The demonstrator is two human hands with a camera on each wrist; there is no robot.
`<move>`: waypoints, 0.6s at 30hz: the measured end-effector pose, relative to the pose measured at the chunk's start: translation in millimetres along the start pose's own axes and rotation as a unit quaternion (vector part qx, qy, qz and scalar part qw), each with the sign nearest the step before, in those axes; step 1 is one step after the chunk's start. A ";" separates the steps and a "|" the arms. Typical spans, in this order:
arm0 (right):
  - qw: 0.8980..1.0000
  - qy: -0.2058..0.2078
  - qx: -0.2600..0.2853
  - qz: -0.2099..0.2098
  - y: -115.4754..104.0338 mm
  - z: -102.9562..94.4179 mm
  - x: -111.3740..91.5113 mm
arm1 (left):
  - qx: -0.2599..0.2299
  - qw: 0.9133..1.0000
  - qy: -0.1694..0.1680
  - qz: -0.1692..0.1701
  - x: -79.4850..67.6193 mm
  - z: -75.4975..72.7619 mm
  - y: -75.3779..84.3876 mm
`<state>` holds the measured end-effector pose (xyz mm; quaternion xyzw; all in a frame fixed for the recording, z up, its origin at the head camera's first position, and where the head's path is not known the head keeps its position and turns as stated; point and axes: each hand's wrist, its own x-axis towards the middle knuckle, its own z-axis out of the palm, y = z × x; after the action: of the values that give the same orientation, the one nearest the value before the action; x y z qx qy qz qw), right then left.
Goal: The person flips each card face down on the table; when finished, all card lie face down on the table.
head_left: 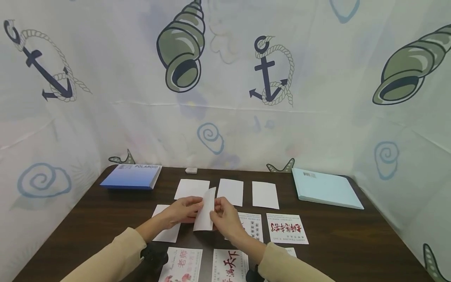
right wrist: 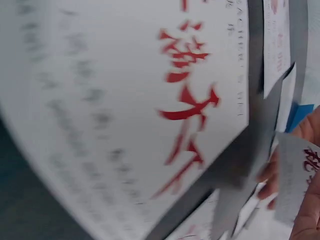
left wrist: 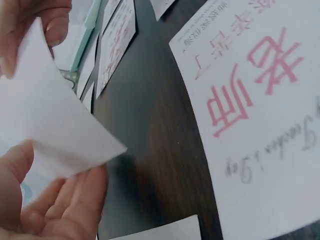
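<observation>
Both hands hold one white card (head_left: 205, 211) upright over the middle of the table, its blank side toward the head camera. At its left edge the left hand (head_left: 184, 212) pinches it between thumb and fingers. The right hand (head_left: 227, 218) grips the right edge. In the left wrist view the card (left wrist: 55, 110) looks slightly bowed, with the left thumb (left wrist: 17, 162) on its near face. Dark red characters show on the card's other face (right wrist: 295, 175) in the right wrist view.
Blank cards (head_left: 265, 195) lie in the back row. Nearer are printed cards with red characters (head_left: 287, 228) and pink ones (head_left: 181, 264). A blue Polaroid box (head_left: 132, 177) stands at back left, a pale blue box (head_left: 325, 188) at back right. A small white block (head_left: 191, 170) sits at the far edge.
</observation>
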<state>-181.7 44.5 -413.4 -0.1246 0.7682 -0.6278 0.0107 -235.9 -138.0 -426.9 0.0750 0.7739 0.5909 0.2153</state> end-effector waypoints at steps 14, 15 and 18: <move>0.991 -0.020 -0.059 0.122 24.9 -9.4 1.5 | 0.287 0.941 0.174 0.052 -5.5 6.7 -3.7; 0.989 -0.026 -0.065 0.129 25.5 -9.0 1.8 | 0.308 0.934 0.174 0.056 -6.2 7.3 -4.4; 0.985 -0.038 -0.091 0.143 27.1 -7.0 3.2 | 0.355 0.917 0.172 0.064 -8.7 8.2 -4.8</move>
<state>-190.8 55.5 -437.6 -0.0378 0.8314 -0.5417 0.1183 -223.9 -135.3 -431.0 0.0933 0.9515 0.2933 -0.0004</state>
